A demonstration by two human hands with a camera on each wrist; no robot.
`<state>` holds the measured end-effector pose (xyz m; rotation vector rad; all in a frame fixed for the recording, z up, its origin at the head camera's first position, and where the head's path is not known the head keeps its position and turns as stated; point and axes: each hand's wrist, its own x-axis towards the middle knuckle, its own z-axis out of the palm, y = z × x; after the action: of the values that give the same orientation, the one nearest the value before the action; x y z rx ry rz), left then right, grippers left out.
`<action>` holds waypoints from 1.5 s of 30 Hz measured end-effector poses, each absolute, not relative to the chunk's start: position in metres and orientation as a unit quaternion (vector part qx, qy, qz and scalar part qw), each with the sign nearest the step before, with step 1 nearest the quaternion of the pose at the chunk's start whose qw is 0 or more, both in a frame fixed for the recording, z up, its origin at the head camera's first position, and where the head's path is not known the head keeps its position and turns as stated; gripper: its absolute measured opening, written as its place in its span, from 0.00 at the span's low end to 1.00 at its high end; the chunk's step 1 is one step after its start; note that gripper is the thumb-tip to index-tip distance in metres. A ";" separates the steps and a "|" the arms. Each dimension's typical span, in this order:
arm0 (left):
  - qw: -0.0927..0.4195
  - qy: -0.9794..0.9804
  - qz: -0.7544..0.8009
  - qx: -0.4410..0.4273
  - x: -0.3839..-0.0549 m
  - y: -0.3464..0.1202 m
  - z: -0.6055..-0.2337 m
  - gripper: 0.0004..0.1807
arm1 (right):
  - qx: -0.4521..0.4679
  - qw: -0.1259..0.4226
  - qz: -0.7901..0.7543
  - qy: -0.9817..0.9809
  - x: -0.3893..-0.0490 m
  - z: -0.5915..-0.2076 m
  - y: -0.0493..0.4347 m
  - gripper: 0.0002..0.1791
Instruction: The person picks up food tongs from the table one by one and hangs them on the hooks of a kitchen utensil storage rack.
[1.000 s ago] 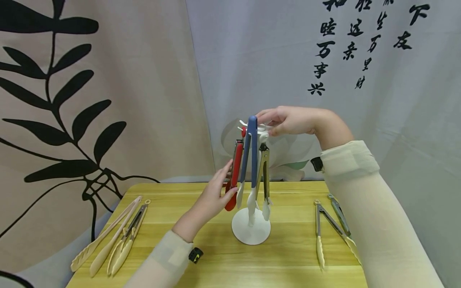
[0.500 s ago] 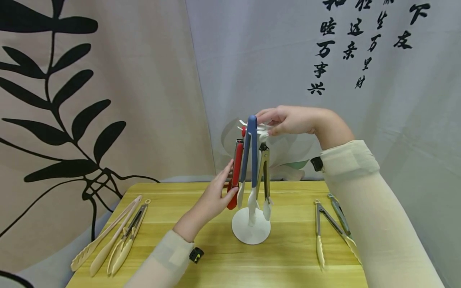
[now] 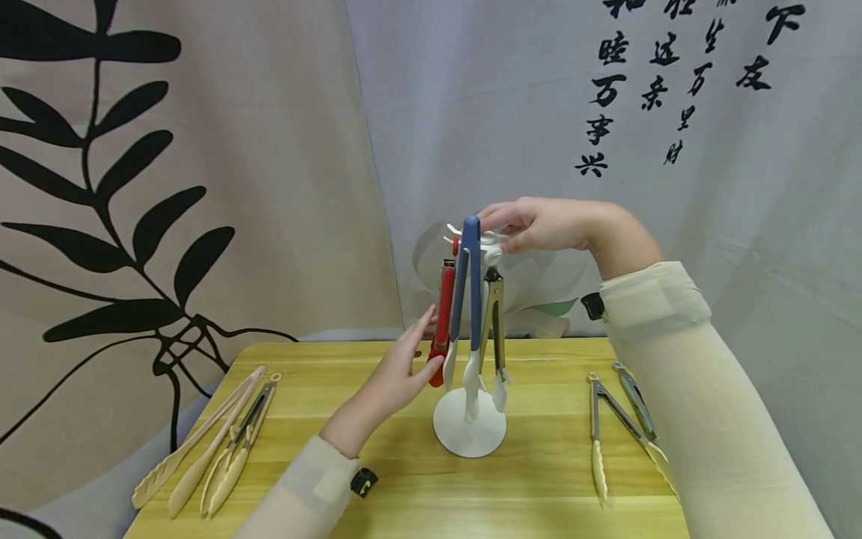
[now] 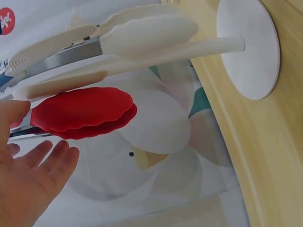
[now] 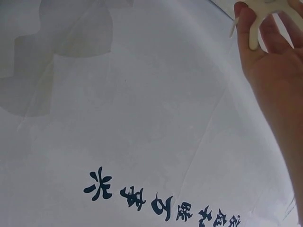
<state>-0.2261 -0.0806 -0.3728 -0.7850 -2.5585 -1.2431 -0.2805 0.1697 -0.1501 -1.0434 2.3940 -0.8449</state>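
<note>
A white hanging stand [image 3: 469, 436] holds several kitchen tongs on its top hooks. My right hand [image 3: 542, 224] grips the stand's hooked top, with fingers curled around the white arms [image 5: 271, 6] in the right wrist view. Red-handled tongs [image 3: 441, 318] hang on the left side, and their scalloped red heads [image 4: 85, 111] show in the left wrist view. Beside them my left hand [image 3: 390, 378] stands with its fingers spread and extended, thumb right at the tongs' lower end. Blue-topped tongs [image 3: 473, 233] hang in front. Gold-coloured tongs with white tips [image 3: 494, 292] hang at the right.
On the wooden table [image 3: 539, 464], two beige tongs lie at the left: a long pair [image 3: 156, 483] and one with dark metal arms [image 3: 232, 473]. At the right lie splayed cream-tipped tongs [image 3: 598, 471] and grey-green tongs [image 3: 634, 398]. A printed curtain [image 3: 471, 112] hangs behind.
The red tongs have swung slightly right and hang straighter. My left hand's fingers have come away from them a little. My right hand stays on the stand's top.
</note>
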 end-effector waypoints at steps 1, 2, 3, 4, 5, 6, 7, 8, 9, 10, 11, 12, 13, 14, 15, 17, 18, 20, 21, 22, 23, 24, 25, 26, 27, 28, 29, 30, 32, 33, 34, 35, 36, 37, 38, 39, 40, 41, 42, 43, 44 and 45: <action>0.091 -0.863 -0.422 -0.263 -0.226 -0.081 -0.373 0.42 | -0.372 0.197 -0.301 0.856 -0.280 -0.150 0.170 0.25; 0.088 -0.863 -0.424 -0.261 -0.226 -0.082 -0.374 0.43 | -0.373 0.197 -0.301 0.855 -0.281 -0.150 0.169 0.25; 0.084 -0.863 -0.425 -0.258 -0.225 -0.083 -0.375 0.43 | -0.372 0.197 -0.301 0.855 -0.280 -0.150 0.169 0.25; 0.081 -0.863 -0.428 -0.256 -0.225 -0.084 -0.376 0.42 | -0.372 0.197 -0.300 0.856 -0.280 -0.150 0.169 0.25; 0.080 -0.863 -0.430 -0.254 -0.225 -0.085 -0.377 0.42 | -0.372 0.198 -0.300 0.856 -0.281 -0.150 0.169 0.25; 0.077 -0.862 -0.433 -0.252 -0.225 -0.087 -0.378 0.41 | -0.372 0.198 -0.301 0.855 -0.281 -0.150 0.169 0.25; 0.076 -0.862 -0.435 -0.249 -0.225 -0.088 -0.380 0.41 | -0.372 0.198 -0.301 0.855 -0.280 -0.150 0.169 0.25; 0.076 -0.862 -0.437 -0.246 -0.224 -0.090 -0.381 0.40 | -0.372 0.198 -0.301 0.855 -0.280 -0.150 0.169 0.25; 0.075 -0.863 -0.437 -0.242 -0.224 -0.092 -0.383 0.39 | -0.372 0.198 -0.301 0.855 -0.280 -0.150 0.169 0.25; 0.074 -0.862 -0.439 -0.240 -0.223 -0.094 -0.384 0.38 | -0.373 0.198 -0.302 0.855 -0.280 -0.150 0.169 0.25; 0.075 -0.861 -0.442 -0.239 -0.223 -0.096 -0.385 0.38 | -0.373 0.199 -0.303 0.854 -0.280 -0.150 0.169 0.25; 0.076 -0.861 -0.442 -0.238 -0.223 -0.098 -0.387 0.37 | -0.373 0.199 -0.304 0.854 -0.280 -0.150 0.169 0.25; 0.075 -0.862 -0.443 -0.235 -0.222 -0.100 -0.388 0.37 | -0.373 0.198 -0.305 0.853 -0.280 -0.150 0.169 0.26; 0.075 -0.862 -0.444 -0.234 -0.222 -0.102 -0.389 0.37 | -0.374 0.198 -0.305 0.853 -0.279 -0.150 0.169 0.25; 0.074 -0.862 -0.445 -0.232 -0.222 -0.105 -0.390 0.37 | -0.374 0.198 -0.306 0.853 -0.280 -0.151 0.169 0.25; 0.074 -0.861 -0.448 -0.229 -0.221 -0.109 -0.393 0.37 | -0.373 0.197 -0.305 0.854 -0.279 -0.151 0.169 0.25; 0.072 -0.863 -0.447 -0.225 -0.221 -0.112 -0.395 0.37 | -0.371 0.196 -0.304 0.855 -0.279 -0.151 0.168 0.25; 0.067 -0.866 -0.447 -0.216 -0.219 -0.117 -0.397 0.37 | -0.367 0.196 -0.304 0.857 -0.279 -0.151 0.168 0.25; 0.065 -0.868 -0.445 -0.211 -0.219 -0.120 -0.399 0.37 | -0.367 0.196 -0.305 0.857 -0.279 -0.151 0.168 0.25; 0.062 -0.871 -0.442 -0.207 -0.219 -0.122 -0.401 0.38 | -0.367 0.197 -0.304 0.857 -0.279 -0.151 0.168 0.25; 0.058 -0.874 -0.438 -0.202 -0.218 -0.126 -0.403 0.38 | -0.366 0.197 -0.305 0.857 -0.279 -0.151 0.168 0.25; 0.055 -0.877 -0.434 -0.197 -0.218 -0.129 -0.405 0.38 | -0.367 0.197 -0.305 0.856 -0.279 -0.151 0.169 0.25; 0.054 -0.881 -0.428 -0.193 -0.217 -0.132 -0.407 0.38 | -0.368 0.197 -0.306 0.856 -0.279 -0.151 0.169 0.25; 0.052 -0.885 -0.423 -0.189 -0.217 -0.135 -0.409 0.39 | -0.369 0.197 -0.305 0.856 -0.279 -0.151 0.169 0.25; 0.049 -0.887 -0.421 -0.183 -0.216 -0.138 -0.411 0.38 | -0.371 0.196 -0.305 0.855 -0.279 -0.151 0.169 0.25; 0.048 -0.890 -0.416 -0.179 -0.215 -0.141 -0.413 0.38 | -0.371 0.196 -0.305 0.855 -0.278 -0.151 0.168 0.25; 0.047 -0.892 -0.413 -0.175 -0.215 -0.144 -0.415 0.38 | -0.371 0.196 -0.305 0.855 -0.278 -0.151 0.168 0.25; 0.048 -0.895 -0.410 -0.171 -0.214 -0.147 -0.416 0.38 | -0.371 0.195 -0.304 0.856 -0.278 -0.150 0.168 0.25; 0.046 -0.899 -0.406 -0.161 -0.212 -0.153 -0.420 0.38 | -0.369 0.193 -0.303 0.857 -0.278 -0.150 0.167 0.25; 0.047 -0.902 -0.401 -0.156 -0.212 -0.156 -0.422 0.38 | -0.369 0.193 -0.303 0.857 -0.278 -0.150 0.166 0.26; 0.048 -0.905 -0.395 -0.153 -0.211 -0.159 -0.424 0.39 | -0.368 0.192 -0.303 0.858 -0.278 -0.150 0.166 0.26; 0.048 -0.907 -0.391 -0.149 -0.210 -0.162 -0.427 0.39 | -0.367 0.189 -0.305 0.858 -0.278 -0.151 0.166 0.26; 0.049 -0.910 -0.385 -0.147 -0.210 -0.165 -0.429 0.40 | -0.364 0.186 -0.306 0.860 -0.278 -0.151 0.166 0.25; 0.050 -0.911 -0.382 -0.145 -0.210 -0.168 -0.431 0.40 | -0.360 0.184 -0.311 0.860 -0.278 -0.151 0.166 0.26; 0.050 -0.913 -0.378 -0.144 -0.209 -0.171 -0.434 0.41 | -0.355 0.180 -0.316 0.861 -0.278 -0.151 0.166 0.26; 0.050 -0.914 -0.376 -0.142 -0.209 -0.173 -0.436 0.41 | -0.351 0.174 -0.319 0.863 -0.278 -0.152 0.167 0.26; 0.049 -0.914 -0.376 -0.142 -0.209 -0.176 -0.438 0.41 | -0.343 0.168 -0.321 0.866 -0.277 -0.152 0.167 0.26; 0.049 -0.914 -0.377 -0.141 -0.208 -0.178 -0.440 0.41 | -0.334 0.160 -0.323 0.871 -0.277 -0.152 0.168 0.26; 0.047 -0.914 -0.377 -0.141 -0.208 -0.180 -0.442 0.41 | -0.325 0.152 -0.322 0.876 -0.276 -0.152 0.169 0.26; 0.046 -0.914 -0.377 -0.140 -0.207 -0.182 -0.444 0.41 | -0.319 0.142 -0.321 0.880 -0.276 -0.153 0.170 0.26; 0.045 -0.915 -0.375 -0.140 -0.207 -0.184 -0.446 0.41 | -0.314 0.132 -0.318 0.885 -0.275 -0.153 0.170 0.26; 0.043 -0.916 -0.374 -0.139 -0.206 -0.186 -0.448 0.41 | -0.309 0.123 -0.312 0.890 -0.273 -0.153 0.170 0.26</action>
<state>-0.2062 -0.1861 -0.4479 -0.4244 -2.8006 -1.1446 -0.2735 0.1704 -0.1526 -0.9008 2.5971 -0.9110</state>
